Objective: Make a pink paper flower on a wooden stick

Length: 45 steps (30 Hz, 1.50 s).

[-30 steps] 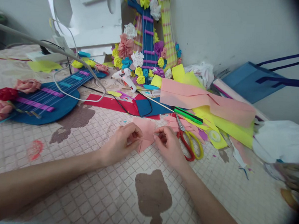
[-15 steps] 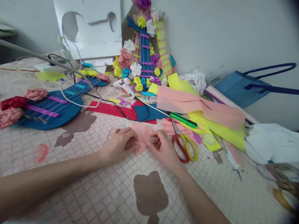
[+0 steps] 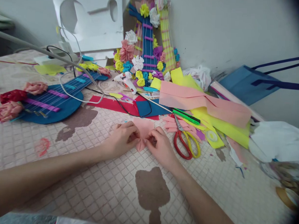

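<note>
Presently, 1 pink paper piece point(image 3: 143, 125) lies on the quilted cover point(image 3: 107, 185), left of the scissors point(image 3: 185, 146). The left hand point(image 3: 122, 138) and right hand point(image 3: 161, 146), fingertips close but apart, each pinch 1 side. Judged step: folding the near corners inward; next move likely calls for even creasing. Tapered end points toward the wearer; long axis runs front to back.

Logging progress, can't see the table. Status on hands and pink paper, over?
Left hand and right hand pinching folded pink paper piece, near end pointed. Metal scissors with red and yellow handles beside right hand, not between hands.
</note>
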Available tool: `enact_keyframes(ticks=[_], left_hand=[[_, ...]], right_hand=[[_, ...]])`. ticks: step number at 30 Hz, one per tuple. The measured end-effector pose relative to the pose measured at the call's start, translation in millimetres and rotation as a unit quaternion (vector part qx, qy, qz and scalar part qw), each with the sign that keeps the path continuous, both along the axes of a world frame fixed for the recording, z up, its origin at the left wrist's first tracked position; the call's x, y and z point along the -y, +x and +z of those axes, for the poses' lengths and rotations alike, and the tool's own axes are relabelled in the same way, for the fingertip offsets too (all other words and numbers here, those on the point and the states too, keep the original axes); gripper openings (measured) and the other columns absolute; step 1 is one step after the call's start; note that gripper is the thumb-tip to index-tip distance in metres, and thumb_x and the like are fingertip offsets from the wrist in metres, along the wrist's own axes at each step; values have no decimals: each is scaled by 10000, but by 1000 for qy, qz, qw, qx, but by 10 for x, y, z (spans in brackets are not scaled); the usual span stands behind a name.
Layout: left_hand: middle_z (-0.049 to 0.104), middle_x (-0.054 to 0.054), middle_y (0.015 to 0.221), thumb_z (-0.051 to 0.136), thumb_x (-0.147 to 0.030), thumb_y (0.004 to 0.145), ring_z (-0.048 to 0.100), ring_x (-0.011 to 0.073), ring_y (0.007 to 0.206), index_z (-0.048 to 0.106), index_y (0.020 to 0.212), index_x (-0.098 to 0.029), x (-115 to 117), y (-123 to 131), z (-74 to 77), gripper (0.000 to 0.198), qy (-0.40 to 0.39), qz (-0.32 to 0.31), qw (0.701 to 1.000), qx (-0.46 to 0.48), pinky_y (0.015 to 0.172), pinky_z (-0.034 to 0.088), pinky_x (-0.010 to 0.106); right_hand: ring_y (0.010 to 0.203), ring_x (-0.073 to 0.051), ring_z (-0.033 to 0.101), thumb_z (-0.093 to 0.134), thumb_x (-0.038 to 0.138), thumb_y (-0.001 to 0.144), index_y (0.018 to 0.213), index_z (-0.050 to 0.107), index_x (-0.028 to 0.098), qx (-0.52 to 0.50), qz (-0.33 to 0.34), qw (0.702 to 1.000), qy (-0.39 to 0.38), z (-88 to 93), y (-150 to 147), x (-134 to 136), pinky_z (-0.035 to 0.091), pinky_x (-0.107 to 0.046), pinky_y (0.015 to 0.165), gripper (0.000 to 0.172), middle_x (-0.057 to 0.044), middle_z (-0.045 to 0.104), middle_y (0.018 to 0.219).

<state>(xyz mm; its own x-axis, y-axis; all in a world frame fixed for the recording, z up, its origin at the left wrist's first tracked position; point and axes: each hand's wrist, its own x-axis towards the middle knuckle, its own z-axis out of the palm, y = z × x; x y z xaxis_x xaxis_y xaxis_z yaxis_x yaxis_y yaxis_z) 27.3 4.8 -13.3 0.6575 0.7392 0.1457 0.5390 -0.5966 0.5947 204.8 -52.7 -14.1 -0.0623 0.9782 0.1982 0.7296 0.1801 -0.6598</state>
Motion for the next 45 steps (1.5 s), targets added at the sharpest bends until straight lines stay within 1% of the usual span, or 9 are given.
enact_keyframes(ticks=[5, 11, 18, 26, 31, 39, 45], left_hand=[[598, -2, 898, 519, -177, 785, 571, 175, 835, 584, 812, -191, 3, 18, -32, 72, 18, 8, 1000, -10, 754, 340, 347], [602, 9, 880, 513, -175, 786, 570, 179, 799, 580, 793, -185, 28, 37, -1, 68, 29, 18, 999, -29, 741, 341, 352], [594, 16, 922, 519, -174, 800, 567, 188, 838, 570, 835, -187, 36, 49, 14, 63, 29, 24, 999, -34, 747, 343, 349], [592, 25, 933, 507, -198, 824, 570, 195, 841, 596, 829, -189, 51, 53, 41, 89, 30, 18, 998, -55, 755, 340, 359], [591, 32, 919, 499, -210, 828, 573, 198, 836, 587, 826, -184, 54, 56, 55, 92, 35, 22, 997, -65, 748, 347, 356], [580, 38, 926, 495, -205, 827, 570, 200, 825, 584, 830, -178, 53, 53, 30, 93, 40, 17, 997, -71, 741, 351, 358], [587, 41, 927, 487, -193, 826, 573, 203, 838, 582, 827, -180, 66, 56, 58, 96, 46, 20, 996, -75, 737, 346, 358]], right_hand=[[772, -170, 530, 555, 112, 783, 732, 532, 205, 14, -4, 1000, 13, -33, -3, 3, 464, -310, 677, 109, -20, 500, 819], [774, -176, 526, 546, 128, 791, 737, 527, 207, 24, -11, 999, 20, -61, -16, 1, 468, -322, 678, 98, -27, 502, 821], [787, -178, 531, 553, 128, 798, 733, 520, 209, 29, -17, 999, 19, -68, -33, 9, 475, -327, 701, 108, -29, 496, 837], [817, -185, 540, 548, 118, 795, 819, 537, 214, 14, -24, 999, 23, -70, -45, 29, 484, -333, 709, 100, -35, 504, 873], [818, -181, 550, 530, 85, 782, 821, 571, 224, 12, -7, 1000, 11, -66, -45, 45, 493, -342, 725, 149, -34, 498, 887], [895, -214, 539, 616, 153, 749, 843, 571, 224, 42, 25, 999, -11, 3, -24, 68, 470, -396, 801, 126, -43, 504, 915], [946, -226, 516, 682, 230, 722, 916, 555, 229, 46, 61, 996, -43, 85, 30, 81, 449, -410, 837, 231, -44, 499, 955]])
